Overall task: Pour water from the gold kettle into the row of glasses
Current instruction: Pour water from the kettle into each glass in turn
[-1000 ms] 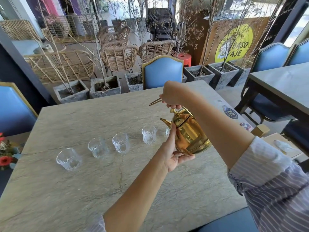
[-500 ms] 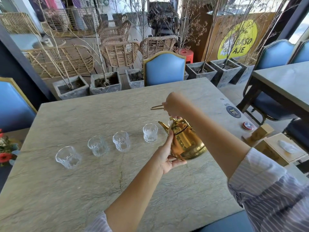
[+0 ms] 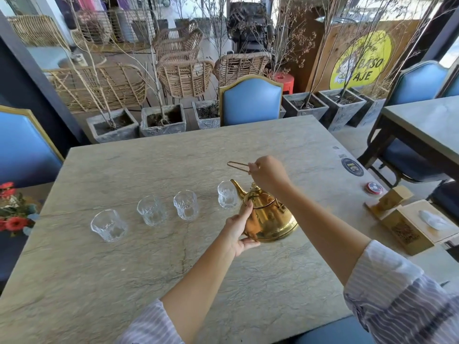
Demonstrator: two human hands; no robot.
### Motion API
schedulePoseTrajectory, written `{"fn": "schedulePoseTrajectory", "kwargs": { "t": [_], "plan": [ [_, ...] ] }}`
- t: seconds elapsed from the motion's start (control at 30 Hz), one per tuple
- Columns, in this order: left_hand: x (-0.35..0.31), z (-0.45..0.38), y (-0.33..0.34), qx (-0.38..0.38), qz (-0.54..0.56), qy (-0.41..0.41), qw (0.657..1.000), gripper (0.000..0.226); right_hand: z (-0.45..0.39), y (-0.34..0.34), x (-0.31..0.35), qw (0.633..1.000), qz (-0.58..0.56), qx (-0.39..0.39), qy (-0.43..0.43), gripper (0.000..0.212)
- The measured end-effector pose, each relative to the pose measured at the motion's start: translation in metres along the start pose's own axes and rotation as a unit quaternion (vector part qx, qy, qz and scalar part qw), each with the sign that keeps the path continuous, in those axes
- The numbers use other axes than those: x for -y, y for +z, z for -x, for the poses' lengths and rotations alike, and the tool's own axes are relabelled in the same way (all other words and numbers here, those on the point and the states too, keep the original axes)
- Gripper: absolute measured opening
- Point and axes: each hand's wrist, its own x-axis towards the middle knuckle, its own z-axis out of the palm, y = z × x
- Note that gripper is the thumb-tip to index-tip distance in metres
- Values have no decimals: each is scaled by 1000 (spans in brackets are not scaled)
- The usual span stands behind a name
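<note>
The gold kettle (image 3: 269, 218) is at the right end of a row of several clear glasses on the stone table (image 3: 124, 281). My right hand (image 3: 268, 172) pinches its thin wire handle above the lid. My left hand (image 3: 238, 230) cups the kettle's left side, thumb underneath. The spout points left, close to the rim of the nearest glass (image 3: 227, 197). Further left stand a glass (image 3: 186, 205), another glass (image 3: 151, 211) and the leftmost glass (image 3: 109, 225). The kettle is nearly upright, its base at or just above the tabletop. Whether the glasses hold water I cannot tell.
A wooden tissue box (image 3: 407, 230) and a red round disc (image 3: 374, 187) sit at the table's right edge. Red flowers (image 3: 12, 217) stand off the left edge. A blue chair (image 3: 250, 101) faces the far side. A second table (image 3: 427, 122) is to the right.
The kettle has come down from its raised, tilted position toward the tabletop and stands more upright. Both hands stayed on it.
</note>
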Motion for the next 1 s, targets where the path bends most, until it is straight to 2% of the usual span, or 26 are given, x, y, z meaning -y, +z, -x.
{"fn": "schedulePoseTrajectory", "kwargs": {
  "t": [0.13,0.4,0.57,0.7,0.8,0.93,1.0],
  "plan": [
    [1,1,-10,-35,5,9,999,87,6,6,3,999,-18,-17,-20,39],
    [4,13,-40,-52,34,32,998,86,16,17,34,994,-35,13,-98,34],
    [4,27,-60,-57,46,34,997,66,22,30,60,991,-33,50,-119,35],
    [5,34,-71,-53,70,34,996,51,21,41,81,991,-16,88,-104,34],
    [3,36,-76,-57,88,29,994,54,19,45,96,988,19,129,-87,27],
    [0,38,-78,-56,108,31,992,70,16,45,112,984,30,152,-84,24],
    [-1,39,-77,-50,107,35,992,70,15,45,119,982,61,161,-75,21]
  ]
}}
